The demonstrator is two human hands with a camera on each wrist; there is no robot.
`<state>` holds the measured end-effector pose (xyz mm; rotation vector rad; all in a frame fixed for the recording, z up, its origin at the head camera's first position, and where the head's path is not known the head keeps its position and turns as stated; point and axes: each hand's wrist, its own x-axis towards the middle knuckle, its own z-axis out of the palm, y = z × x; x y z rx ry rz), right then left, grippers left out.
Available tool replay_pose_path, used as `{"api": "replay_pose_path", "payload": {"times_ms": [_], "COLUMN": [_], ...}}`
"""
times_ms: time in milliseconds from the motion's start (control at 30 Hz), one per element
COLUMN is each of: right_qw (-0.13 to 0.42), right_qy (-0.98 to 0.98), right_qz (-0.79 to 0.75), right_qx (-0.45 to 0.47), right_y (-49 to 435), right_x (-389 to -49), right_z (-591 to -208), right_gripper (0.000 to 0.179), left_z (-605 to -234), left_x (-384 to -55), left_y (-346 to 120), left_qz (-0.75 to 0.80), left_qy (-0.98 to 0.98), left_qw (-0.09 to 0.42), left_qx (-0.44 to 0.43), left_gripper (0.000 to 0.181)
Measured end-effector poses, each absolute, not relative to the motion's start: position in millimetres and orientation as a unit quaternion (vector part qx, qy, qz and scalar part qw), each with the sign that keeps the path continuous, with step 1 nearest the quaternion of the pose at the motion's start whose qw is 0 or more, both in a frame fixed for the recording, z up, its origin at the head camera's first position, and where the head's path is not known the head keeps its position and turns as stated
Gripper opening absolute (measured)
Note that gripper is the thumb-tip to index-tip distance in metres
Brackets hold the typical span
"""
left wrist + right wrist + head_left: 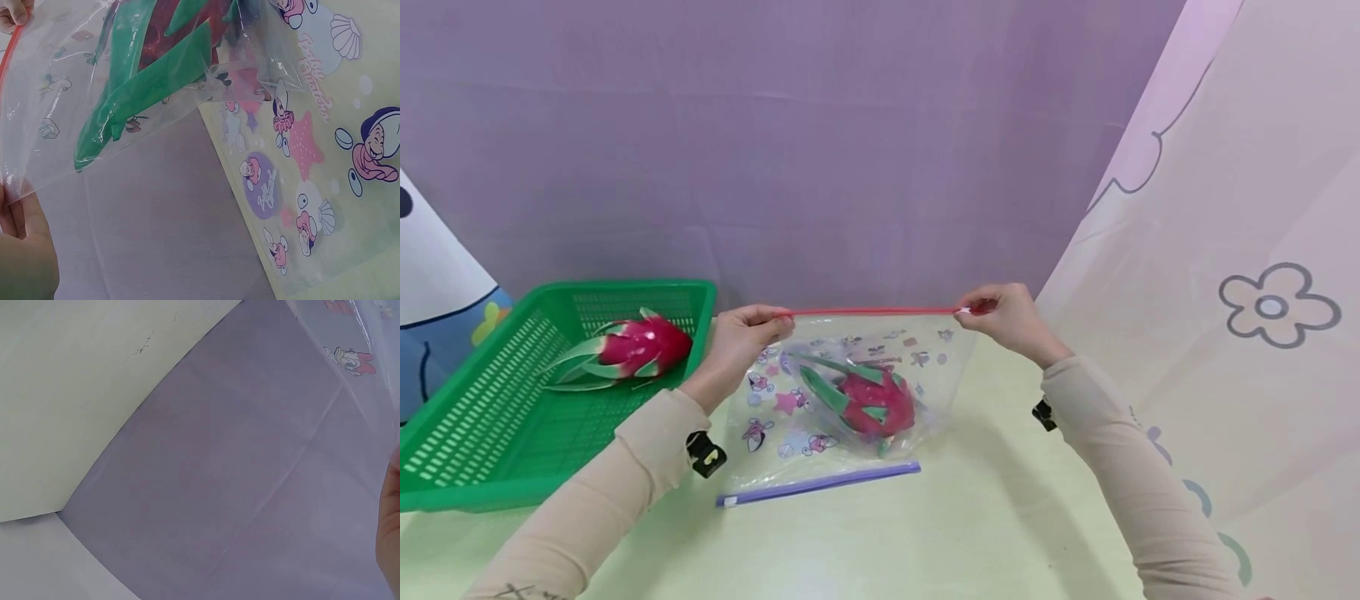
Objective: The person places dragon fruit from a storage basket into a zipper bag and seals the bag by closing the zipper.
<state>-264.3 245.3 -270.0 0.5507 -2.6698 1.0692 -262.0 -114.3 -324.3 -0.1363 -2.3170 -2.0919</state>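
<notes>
In the head view, a clear zip bag (946,354) hangs by its red zip strip (872,312), stretched straight between two hands. My left hand (737,346) pinches the strip's left end. At the right end, beside a small white slider (964,311), the thumb and fingers of my right hand (1009,321) pinch it. A red dragon fruit (891,408) with green leaf tips lies inside this bag; the left wrist view shows its green tips (125,69) through the plastic. Below it, a second printed bag (758,429) with a purple zip strip (823,484) lies flat on the table.
A green plastic basket (482,497) stands at the left, with another dragon fruit (643,346) in it. The pale table (880,550) meets a purple cloth (880,167) behind and a flower-printed curtain (1210,417) at the right.
</notes>
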Motion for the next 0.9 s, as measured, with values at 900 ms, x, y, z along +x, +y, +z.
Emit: {"api": "replay_pose_path", "payload": {"times_ms": [900], "right_qw": [0.162], "right_qy": [-0.914], "right_qz": [0.309], "right_qx": [0.206], "right_y": [262.5], "right_x": [-261.0], "right_z": [-272.4], "right_gripper": [0.008], "left_z": [-319.5], "left_x": [-265.4], "left_y": [-114.6], "left_qz": [-0.649], "left_qy": [-0.759], "left_qw": [0.010], "left_qx": [-0.059], "left_gripper": [0.036]}}
